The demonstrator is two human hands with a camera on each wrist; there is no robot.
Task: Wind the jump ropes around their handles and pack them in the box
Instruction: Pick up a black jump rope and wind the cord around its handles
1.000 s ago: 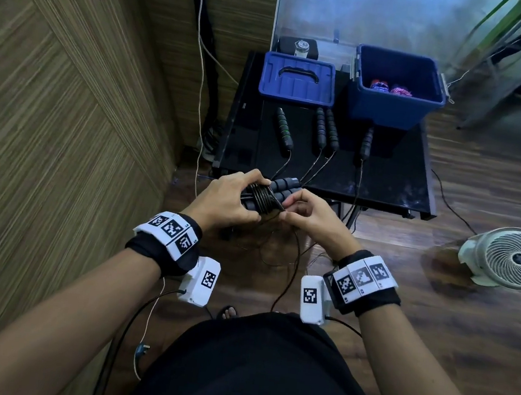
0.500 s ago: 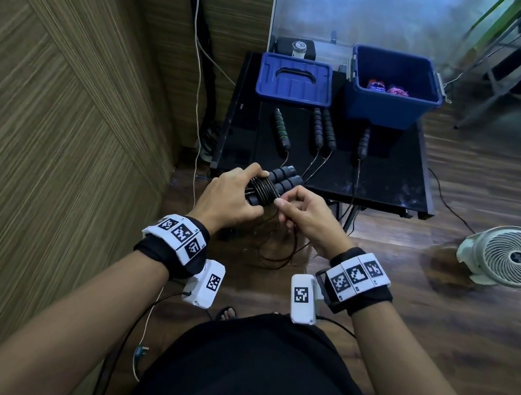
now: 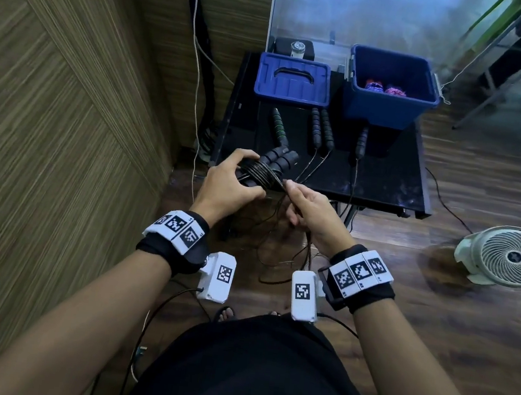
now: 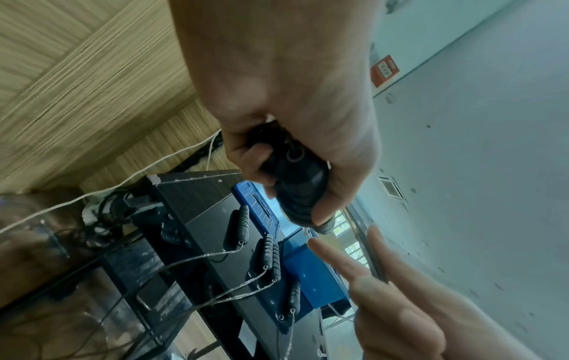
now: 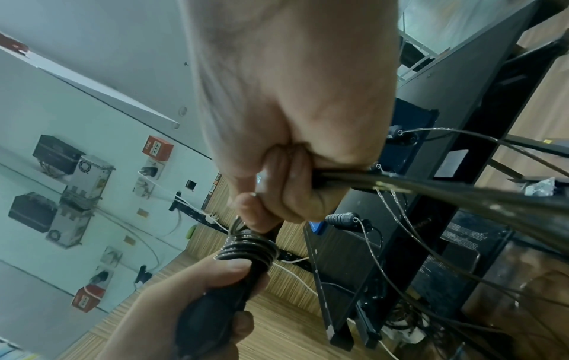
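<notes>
My left hand (image 3: 228, 184) grips a pair of black jump rope handles (image 3: 278, 162) held together, with a coil of thin rope (image 3: 260, 175) wound round their middle. In the right wrist view the same coil (image 5: 246, 249) sits just beyond my right hand's fingertips. My right hand (image 3: 308, 207) pinches the loose rope (image 5: 431, 190) close to the coil, and the slack hangs toward the floor. On the black table (image 3: 384, 185) lie several more handles (image 3: 322, 129) with their ropes trailing over the front edge. The open blue box (image 3: 391, 89) at the back right holds wound coloured ropes (image 3: 385, 88).
The blue lid (image 3: 293, 79) lies flat on the table left of the box. A wooden wall (image 3: 51, 108) runs close on the left with cables hanging down it. A white fan (image 3: 509, 256) stands on the floor to the right.
Both hands have risen slightly toward the table. My right hand has swung from beside the coil to below and right of it, drawing the rope out.
</notes>
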